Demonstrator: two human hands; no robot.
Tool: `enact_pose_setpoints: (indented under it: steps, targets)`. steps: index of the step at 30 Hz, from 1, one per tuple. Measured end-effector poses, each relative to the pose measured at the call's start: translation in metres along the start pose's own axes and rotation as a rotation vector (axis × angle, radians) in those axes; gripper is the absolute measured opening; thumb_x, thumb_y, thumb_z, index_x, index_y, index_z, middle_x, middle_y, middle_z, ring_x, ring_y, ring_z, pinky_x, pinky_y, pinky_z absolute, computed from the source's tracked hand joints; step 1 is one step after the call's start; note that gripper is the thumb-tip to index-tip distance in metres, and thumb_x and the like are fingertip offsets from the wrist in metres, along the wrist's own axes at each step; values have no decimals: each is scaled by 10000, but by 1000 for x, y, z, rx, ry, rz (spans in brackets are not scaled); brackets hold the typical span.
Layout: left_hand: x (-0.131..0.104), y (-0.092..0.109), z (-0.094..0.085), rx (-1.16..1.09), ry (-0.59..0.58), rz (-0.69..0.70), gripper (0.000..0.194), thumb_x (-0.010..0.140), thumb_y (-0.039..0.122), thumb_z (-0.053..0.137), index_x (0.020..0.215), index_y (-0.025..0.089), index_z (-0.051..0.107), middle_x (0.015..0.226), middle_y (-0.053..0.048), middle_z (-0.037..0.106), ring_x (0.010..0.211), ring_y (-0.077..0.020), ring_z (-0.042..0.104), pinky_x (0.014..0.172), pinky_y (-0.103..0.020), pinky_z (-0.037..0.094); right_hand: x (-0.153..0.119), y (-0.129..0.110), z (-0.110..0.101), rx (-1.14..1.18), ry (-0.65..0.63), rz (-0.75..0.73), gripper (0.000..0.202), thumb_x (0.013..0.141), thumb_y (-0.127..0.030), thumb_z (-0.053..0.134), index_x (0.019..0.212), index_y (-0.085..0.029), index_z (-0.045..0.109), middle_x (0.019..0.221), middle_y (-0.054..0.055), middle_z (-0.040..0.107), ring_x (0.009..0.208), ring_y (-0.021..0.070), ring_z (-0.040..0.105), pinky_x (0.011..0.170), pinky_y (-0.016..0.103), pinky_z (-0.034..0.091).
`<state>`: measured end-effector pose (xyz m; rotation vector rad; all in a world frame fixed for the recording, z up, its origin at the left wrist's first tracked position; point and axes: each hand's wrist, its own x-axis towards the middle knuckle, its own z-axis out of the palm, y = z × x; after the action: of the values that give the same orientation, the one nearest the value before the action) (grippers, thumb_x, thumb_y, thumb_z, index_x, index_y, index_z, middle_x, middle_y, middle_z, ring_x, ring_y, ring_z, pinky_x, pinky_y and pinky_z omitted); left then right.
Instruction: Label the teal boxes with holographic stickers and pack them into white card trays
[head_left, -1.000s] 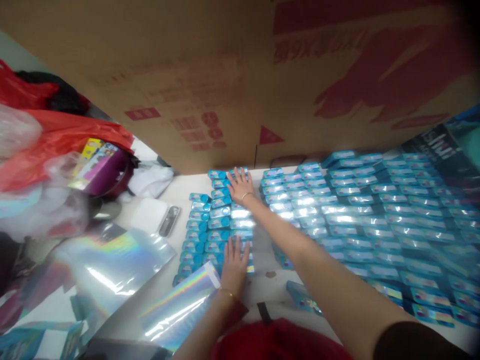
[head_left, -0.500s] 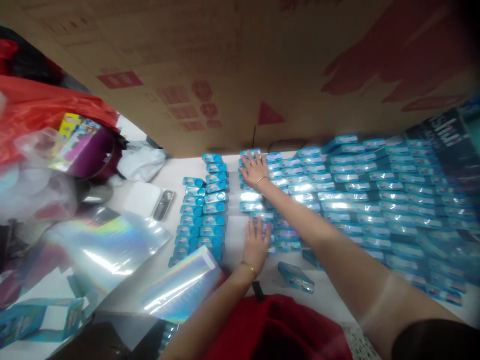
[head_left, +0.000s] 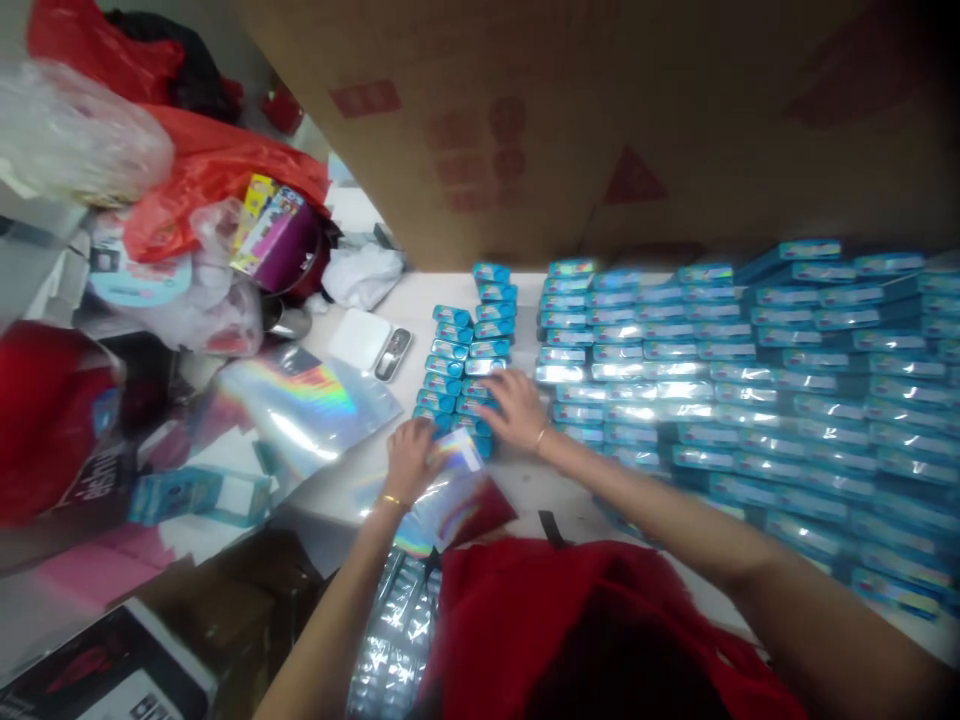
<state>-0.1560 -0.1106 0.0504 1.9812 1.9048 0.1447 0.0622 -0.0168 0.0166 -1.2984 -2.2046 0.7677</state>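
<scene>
Two short columns of small teal boxes (head_left: 448,349) stand on the white table. My left hand (head_left: 411,462) is at their lower left end, over the edge of a shiny holographic sheet (head_left: 457,500); its fingers are curled and blurred, and what they touch is unclear. My right hand (head_left: 516,410) reaches in from the right, fingers apart and bent over the lower boxes of the right column. To its right, many more teal boxes (head_left: 679,390) lie in close rows.
A large cardboard box (head_left: 540,130) walls off the back. On the left are a white scale (head_left: 360,340), a white cloth (head_left: 364,275), another holographic sheet (head_left: 300,405), red plastic bags (head_left: 225,150) and an opened teal carton (head_left: 199,493).
Both hands have moved left from the wide block of boxes to the two short columns. The view has shifted left, and more of the left side shows.
</scene>
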Motion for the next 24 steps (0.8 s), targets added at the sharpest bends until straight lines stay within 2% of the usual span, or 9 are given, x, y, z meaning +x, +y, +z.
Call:
enact_pose_setpoints:
  steps: [2, 4, 7, 9, 12, 15, 18, 24]
  targets:
    - [-4, -14, 2, -33, -130, 0, 265, 903, 426, 489, 949, 195, 610, 1020, -94, 635, 995, -253, 544, 891, -431, 384, -18, -27, 22, 78, -44, 58, 508, 865, -579, 518, 1211, -215, 594, 1266, 126, 561, 1154, 288, 458, 939, 421, 367]
    - [-2, -16, 3, -118, -181, 27, 264, 942, 391, 416, 917, 197, 592, 906, -59, 652, 903, -213, 575, 861, -383, 389, -27, -39, 37, 212, -98, 130, 399, 881, -538, 516, 1089, -223, 644, 1088, 93, 649, 1031, 259, 529, 887, 392, 378]
    - [10, -10, 1, -201, -149, 76, 255, 946, 375, 413, 987, 195, 590, 899, -53, 679, 856, -192, 610, 837, -341, 401, -31, -37, 48, 464, -143, 245, 336, 924, -471, 437, 857, -224, 654, 749, 13, 644, 749, 182, 567, 760, 313, 401]
    - [22, -7, 1, -202, -104, 123, 261, 932, 356, 453, 1086, 190, 581, 996, -74, 689, 909, -198, 624, 843, -335, 407, -29, -32, 50, 573, -109, 311, 353, 907, -489, 435, 784, -221, 628, 662, -10, 593, 662, 161, 538, 683, 279, 401]
    - [40, -2, 3, -133, -27, 188, 277, 934, 313, 455, 1144, 187, 583, 1058, -91, 684, 971, -206, 622, 859, -341, 398, -22, -26, 52, 670, -24, 390, 382, 865, -541, 449, 715, -216, 583, 620, -20, 541, 608, 152, 493, 608, 266, 392]
    - [58, 3, 5, -33, 23, 222, 254, 948, 278, 425, 1062, 193, 635, 956, -76, 691, 923, -206, 616, 845, -348, 378, -10, -24, 57, 737, 76, 483, 406, 827, -585, 450, 667, -219, 526, 587, -28, 490, 578, 148, 457, 570, 263, 383]
    - [75, 4, 1, 66, 65, 238, 262, 943, 263, 429, 1084, 195, 638, 922, -79, 677, 906, -222, 592, 848, -369, 360, 7, -24, 65, 756, 164, 548, 392, 813, -584, 443, 683, -221, 513, 611, -22, 496, 609, 152, 468, 581, 261, 395]
    - [105, -8, -3, 145, 117, 312, 277, 910, 196, 469, 1133, 201, 633, 1173, -111, 636, 1106, -261, 509, 912, -408, 351, 42, -18, 79, 669, 222, 556, 352, 843, -520, 416, 682, -220, 502, 638, -8, 521, 654, 159, 489, 617, 265, 418]
